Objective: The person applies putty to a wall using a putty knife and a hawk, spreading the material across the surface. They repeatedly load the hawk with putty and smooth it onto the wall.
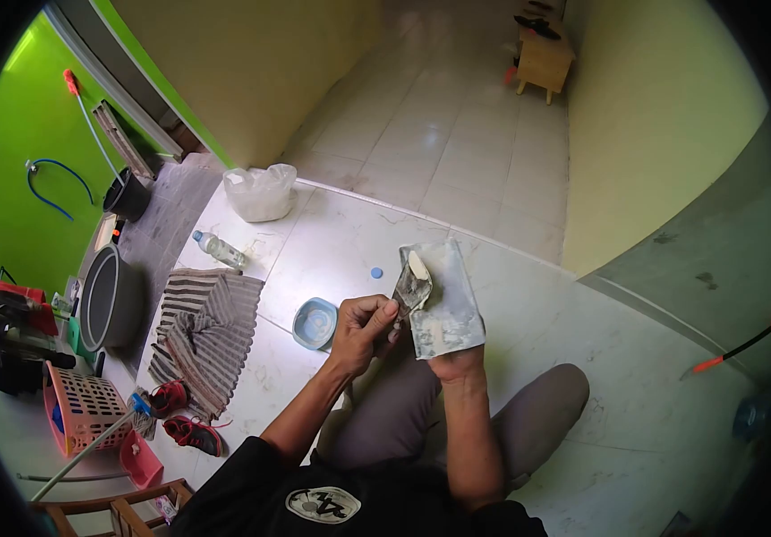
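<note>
My left hand is closed round the handle of a small putty knife, whose smeared blade carries a lump of cream-white paste. The blade lies over the left side of a flat rectangular board streaked with white paste. Under the board's lower edge is my right hand, mostly hidden by it; its fingers are out of sight beneath. On the floor left of my left hand sits a light-blue plastic tub. A small blue cap lies beyond it.
A plastic bag, a bottle and a striped mat are on the left floor. Farther left stand a grey basin, a pink basket and red shoes. A curved wall rises at the right.
</note>
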`<move>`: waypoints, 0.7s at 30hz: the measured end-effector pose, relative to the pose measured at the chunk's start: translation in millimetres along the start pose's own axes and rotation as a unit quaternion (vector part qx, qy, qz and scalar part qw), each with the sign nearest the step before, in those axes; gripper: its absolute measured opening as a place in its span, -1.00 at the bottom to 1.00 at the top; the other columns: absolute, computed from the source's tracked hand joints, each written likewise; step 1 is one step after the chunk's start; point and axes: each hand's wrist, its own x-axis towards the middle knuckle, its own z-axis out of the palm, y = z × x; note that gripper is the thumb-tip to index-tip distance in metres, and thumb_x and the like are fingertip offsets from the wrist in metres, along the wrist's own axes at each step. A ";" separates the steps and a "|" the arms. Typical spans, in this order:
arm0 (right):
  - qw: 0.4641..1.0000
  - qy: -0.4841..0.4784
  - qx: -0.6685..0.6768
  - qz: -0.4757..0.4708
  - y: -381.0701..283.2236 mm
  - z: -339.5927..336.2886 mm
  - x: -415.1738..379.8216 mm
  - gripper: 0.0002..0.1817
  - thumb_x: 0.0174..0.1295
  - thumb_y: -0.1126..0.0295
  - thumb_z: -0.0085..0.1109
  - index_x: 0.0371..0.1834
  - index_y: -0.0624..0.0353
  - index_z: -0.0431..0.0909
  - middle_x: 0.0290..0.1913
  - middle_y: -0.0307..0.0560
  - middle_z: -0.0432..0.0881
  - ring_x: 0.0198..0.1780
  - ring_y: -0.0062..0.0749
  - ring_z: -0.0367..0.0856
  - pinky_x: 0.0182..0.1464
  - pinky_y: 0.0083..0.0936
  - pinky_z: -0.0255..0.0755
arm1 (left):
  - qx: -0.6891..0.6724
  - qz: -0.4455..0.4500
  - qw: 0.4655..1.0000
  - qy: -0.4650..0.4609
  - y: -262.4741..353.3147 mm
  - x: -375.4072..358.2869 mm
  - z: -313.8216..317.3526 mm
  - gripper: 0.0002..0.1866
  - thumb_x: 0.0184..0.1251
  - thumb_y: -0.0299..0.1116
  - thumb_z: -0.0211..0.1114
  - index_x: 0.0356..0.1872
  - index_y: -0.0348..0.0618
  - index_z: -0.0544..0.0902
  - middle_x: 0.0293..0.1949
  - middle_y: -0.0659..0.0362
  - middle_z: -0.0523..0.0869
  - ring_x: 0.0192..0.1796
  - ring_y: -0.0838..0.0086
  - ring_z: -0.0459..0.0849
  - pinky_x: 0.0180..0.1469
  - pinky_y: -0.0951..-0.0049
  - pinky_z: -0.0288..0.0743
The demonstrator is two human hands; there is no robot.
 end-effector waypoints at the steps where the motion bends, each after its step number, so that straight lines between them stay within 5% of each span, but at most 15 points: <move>1: 1.000 -0.025 0.018 -0.004 -0.1 3.3 -3.0 -0.55 0.55 0.20 -0.10 0.28 0.33 0.47 0.12 0.15 0.67 0.04 -0.07 0.72 0.04 -0.17 0.69 | 0.023 -0.028 0.999 0.009 -0.1 -4.9 -4.5 -0.63 0.57 -0.14 0.27 -0.39 -0.22 0.68 -0.59 0.26 0.61 -0.65 0.67 0.43 -0.63 0.59 0.25; 4: 0.992 -0.128 -0.009 -0.006 -14.1 6.2 -5.3 -0.57 0.54 0.25 -0.02 0.31 0.30 0.46 0.18 0.09 0.65 0.13 -0.16 0.69 0.12 -0.20 0.68 | 0.092 -0.041 0.995 0.012 -18.9 -12.9 -17.5 -0.64 0.57 -0.15 0.28 -0.39 -0.21 0.70 -0.58 0.28 0.62 -0.64 0.68 0.43 -0.61 0.60 0.22; 7: 0.966 0.055 -0.203 -0.147 -8.8 30.0 -20.3 -0.59 0.54 0.30 -0.08 0.27 0.35 0.50 0.06 0.13 0.71 -0.05 -0.19 0.77 -0.01 -0.26 0.73 | 0.037 -0.010 0.999 0.021 -36.8 -19.9 -33.1 -0.59 0.59 -0.10 0.23 -0.44 -0.18 0.63 -0.60 0.26 0.57 -0.67 0.64 0.42 -0.65 0.61 0.19; 9: 0.974 -0.090 -0.163 -0.128 -27.9 44.2 -25.3 -0.57 0.54 0.31 -0.06 0.36 0.32 0.45 0.19 0.17 0.65 0.08 -0.17 0.74 0.07 -0.20 0.70 | -0.074 -0.021 0.994 0.083 -33.2 -21.6 -50.0 -0.57 0.61 -0.07 0.18 -0.47 -0.15 0.58 -0.61 0.24 0.53 -0.69 0.62 0.40 -0.69 0.61 0.16; 11: 0.988 -0.112 -0.012 -0.105 -45.7 43.9 -24.8 -0.55 0.55 0.29 -0.06 0.41 0.28 0.41 0.26 0.15 0.62 0.12 -0.10 0.72 0.11 -0.14 0.68 | -0.103 -0.007 0.988 0.115 -23.2 -19.4 -60.3 -0.56 0.63 -0.04 0.11 -0.47 -0.10 0.49 -0.62 0.24 0.46 -0.73 0.60 0.33 -0.72 0.60 0.14; 12: 0.992 0.014 -0.009 -0.124 -53.9 50.2 -26.5 -0.52 0.46 0.25 0.10 0.32 0.33 0.44 0.08 0.20 0.66 -0.03 -0.10 0.70 -0.29 -0.37 0.71 | -0.141 0.003 0.985 0.101 -20.4 -17.0 -62.8 -0.58 0.63 -0.02 0.09 -0.43 -0.08 0.45 -0.61 0.25 0.43 -0.75 0.59 0.27 -0.73 0.60 0.15; 16: 0.984 0.052 0.098 -0.141 -81.4 36.1 -22.9 -0.61 0.41 0.27 0.15 0.14 0.34 0.49 -0.22 0.02 0.57 -0.36 -0.39 0.40 -0.53 -0.59 0.35 | -0.202 -0.004 0.979 0.034 -19.3 0.1 -55.4 -0.64 0.65 -0.07 0.02 -0.36 -0.05 0.39 -0.62 0.25 0.36 -0.75 0.55 0.23 -0.73 0.57 0.15; 19: 0.977 -0.003 0.134 -0.163 -99.9 41.6 -19.9 -0.62 0.42 0.27 0.14 0.14 0.35 0.51 -0.23 0.00 0.57 -0.30 -0.40 0.43 -0.43 -0.59 0.40 | -0.240 -0.029 0.970 0.036 -20.0 20.6 -21.5 -0.65 0.65 -0.06 0.02 -0.36 -0.04 0.38 -0.61 0.25 0.36 -0.74 0.55 0.24 -0.73 0.57 0.15; 21: 0.961 -0.033 0.069 -0.266 -134.3 37.7 -8.8 -0.57 0.49 0.22 0.07 0.29 0.26 0.47 0.07 0.01 0.61 -0.13 -0.35 0.54 -0.31 -0.55 0.47 | -0.257 -0.063 0.962 0.068 -28.5 39.5 1.8 -0.65 0.65 -0.07 0.02 -0.35 -0.03 0.38 -0.61 0.24 0.36 -0.74 0.54 0.26 -0.74 0.57 0.16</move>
